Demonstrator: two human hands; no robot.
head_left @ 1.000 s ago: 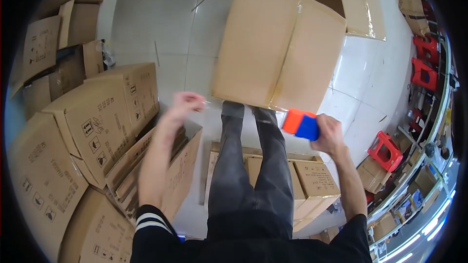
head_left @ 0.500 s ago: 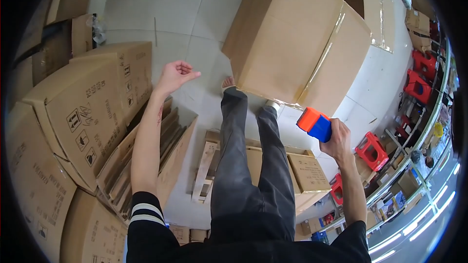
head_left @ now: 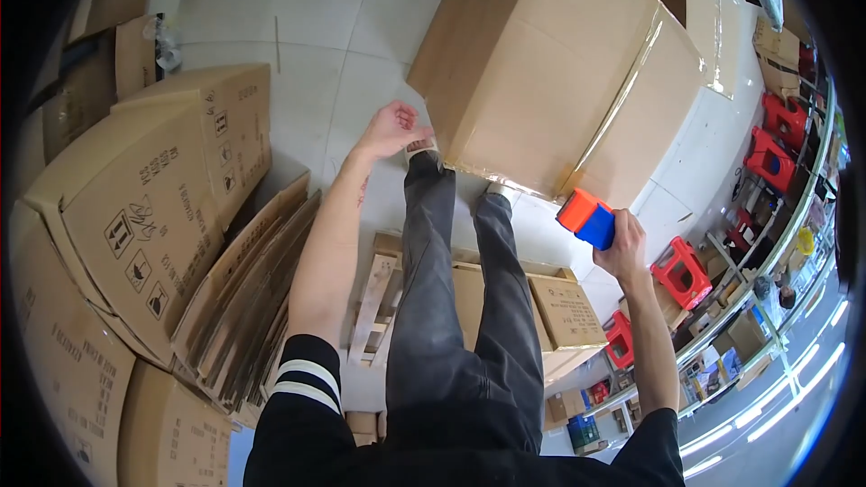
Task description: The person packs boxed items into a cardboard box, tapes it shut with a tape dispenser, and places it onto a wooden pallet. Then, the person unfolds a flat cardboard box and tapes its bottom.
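A large cardboard box (head_left: pixel 559 72), with shiny tape along its top seam and near edge, stands on the floor before my feet. My right hand (head_left: pixel 622 248) is wrapped round an orange and blue tape dispenser (head_left: pixel 588 218), just off the box's near right edge. Above my foot, close to the box's left near corner, is my left hand (head_left: pixel 395 129). It holds nothing; its fingers are loosely curled, with the thumb apart.
Printed cartons (head_left: pixel 144 225) and flattened cardboard sheets (head_left: pixel 244 289) stand at the left. An open box (head_left: pixel 699 9) lies behind the large box. Red stools (head_left: pixel 681 272) and shelving (head_left: pixel 767 280) line the right. Behind my legs are a wooden pallet (head_left: pixel 370 307) and a carton (head_left: pixel 566 311).
My left hand has moved right towards the box's corner. The view has shifted, showing the box's left side. My right hand with the dispenser now sits slightly further right.
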